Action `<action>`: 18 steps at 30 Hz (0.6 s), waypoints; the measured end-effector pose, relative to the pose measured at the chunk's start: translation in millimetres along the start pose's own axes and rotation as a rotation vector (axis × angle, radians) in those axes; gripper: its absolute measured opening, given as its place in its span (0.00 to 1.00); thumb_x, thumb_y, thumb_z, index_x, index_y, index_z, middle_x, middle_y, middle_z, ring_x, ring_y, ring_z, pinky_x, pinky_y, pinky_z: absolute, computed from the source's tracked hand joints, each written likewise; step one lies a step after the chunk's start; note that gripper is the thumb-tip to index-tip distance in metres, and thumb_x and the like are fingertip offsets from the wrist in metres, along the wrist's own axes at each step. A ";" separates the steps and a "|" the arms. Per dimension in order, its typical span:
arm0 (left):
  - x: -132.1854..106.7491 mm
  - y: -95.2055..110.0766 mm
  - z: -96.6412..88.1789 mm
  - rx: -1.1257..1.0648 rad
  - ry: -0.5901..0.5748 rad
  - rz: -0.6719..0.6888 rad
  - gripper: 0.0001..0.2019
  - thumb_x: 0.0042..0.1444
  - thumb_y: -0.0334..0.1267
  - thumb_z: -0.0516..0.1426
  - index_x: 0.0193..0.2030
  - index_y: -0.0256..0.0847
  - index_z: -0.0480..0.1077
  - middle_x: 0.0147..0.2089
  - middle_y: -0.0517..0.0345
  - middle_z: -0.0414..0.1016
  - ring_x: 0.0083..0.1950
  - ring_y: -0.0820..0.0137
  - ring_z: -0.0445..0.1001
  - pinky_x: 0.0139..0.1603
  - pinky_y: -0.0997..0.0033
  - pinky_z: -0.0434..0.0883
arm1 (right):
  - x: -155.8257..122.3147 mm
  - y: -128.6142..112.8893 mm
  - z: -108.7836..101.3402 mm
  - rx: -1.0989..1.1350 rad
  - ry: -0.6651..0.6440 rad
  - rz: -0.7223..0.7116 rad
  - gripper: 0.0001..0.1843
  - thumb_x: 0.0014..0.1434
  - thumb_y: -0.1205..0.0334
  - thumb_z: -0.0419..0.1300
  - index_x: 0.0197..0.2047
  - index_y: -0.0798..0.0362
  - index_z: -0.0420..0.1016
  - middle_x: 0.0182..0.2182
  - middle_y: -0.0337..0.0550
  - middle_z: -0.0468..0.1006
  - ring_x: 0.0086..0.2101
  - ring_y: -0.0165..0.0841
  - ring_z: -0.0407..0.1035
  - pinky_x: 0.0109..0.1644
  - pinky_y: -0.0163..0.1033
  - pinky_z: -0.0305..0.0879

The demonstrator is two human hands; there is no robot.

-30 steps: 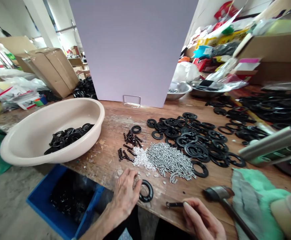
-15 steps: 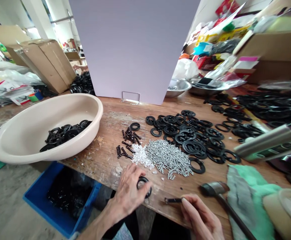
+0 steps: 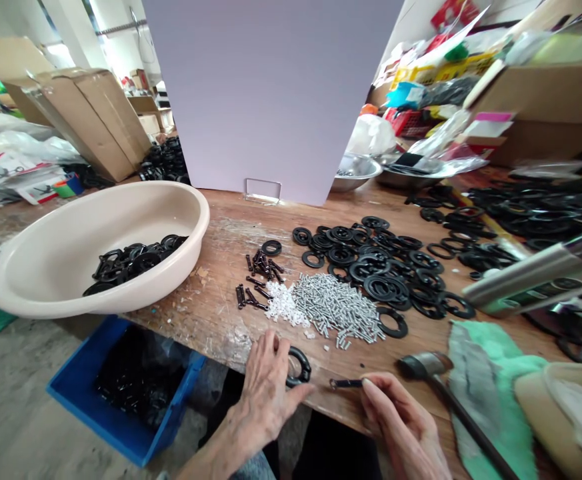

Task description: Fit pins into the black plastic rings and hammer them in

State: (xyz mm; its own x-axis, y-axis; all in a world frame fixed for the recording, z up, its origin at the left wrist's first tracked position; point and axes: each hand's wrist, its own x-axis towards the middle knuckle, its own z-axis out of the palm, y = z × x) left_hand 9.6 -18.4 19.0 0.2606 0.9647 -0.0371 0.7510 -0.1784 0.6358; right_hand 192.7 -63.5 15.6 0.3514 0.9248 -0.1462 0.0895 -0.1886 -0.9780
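L hand at near edge of wooden surface, clenched on a black ring. Ring flat on the wood, partly hidden under fingers. R hand low right, grasping a short black pin btwn fingertips. Pin roughly level, free end toward ring, just beside it, not touching.

Just right of pin: hammer, head on the wood, handle off to lower right along edge of green cloth.

Past the hands, mid-surface, left to right: scatter of small black pins, little heap of white bits, bigger heap of silver pins touching it, then wide spread of black rings reaching far right.

Far left: beige basin overhanging surface edge, w/ batch of black parts inside. Below it on floor: blue bin, dark contents, too dim to tell what. Upright grey board at back, centre. Cardboard boxes behind basin.
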 end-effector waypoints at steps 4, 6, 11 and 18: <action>-4.7 11.1 -9.9 -0.074 0.009 -0.112 0.34 0.41 0.46 0.68 0.54 0.37 0.64 0.55 0.40 0.62 0.58 0.45 0.61 0.57 0.44 0.62 | -4.8 -8.4 6.7 -0.027 0.031 -0.003 0.20 0.53 0.42 0.61 0.30 0.52 0.69 0.20 0.33 0.60 0.23 0.27 0.53 0.25 0.32 0.50; -9.2 16.1 -19.7 -0.211 -0.010 -0.003 0.29 0.46 0.41 0.66 0.54 0.40 0.63 0.52 0.45 0.64 0.56 0.52 0.63 0.57 0.50 0.63 | -8.7 -14.8 13.2 -0.042 0.036 -0.016 0.20 0.53 0.42 0.61 0.29 0.52 0.69 0.20 0.33 0.61 0.24 0.27 0.55 0.26 0.32 0.52; -9.1 19.5 -30.5 -0.616 -0.138 0.111 0.08 0.55 0.33 0.55 0.42 0.39 0.70 0.37 0.57 0.70 0.37 0.71 0.68 0.39 0.73 0.67 | -11.8 -24.6 30.4 0.038 -0.130 0.036 0.20 0.52 0.42 0.62 0.31 0.52 0.70 0.22 0.34 0.65 0.25 0.28 0.57 0.29 0.32 0.55; -3.5 9.6 -23.7 -0.713 -0.142 0.051 0.06 0.57 0.34 0.54 0.35 0.36 0.71 0.32 0.59 0.67 0.31 0.75 0.64 0.31 0.76 0.61 | -1.3 -19.7 29.6 0.141 -0.235 0.060 0.24 0.55 0.39 0.58 0.38 0.53 0.74 0.25 0.38 0.71 0.22 0.27 0.62 0.28 0.33 0.57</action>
State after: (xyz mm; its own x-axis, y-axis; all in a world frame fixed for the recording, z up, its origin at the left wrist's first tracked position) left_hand 1.5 -18.9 43.6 0.3970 0.9157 -0.0632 0.1707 -0.0060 0.9853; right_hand 162.9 -51.3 30.6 0.1253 0.9678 -0.2184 -0.0615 -0.2121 -0.9753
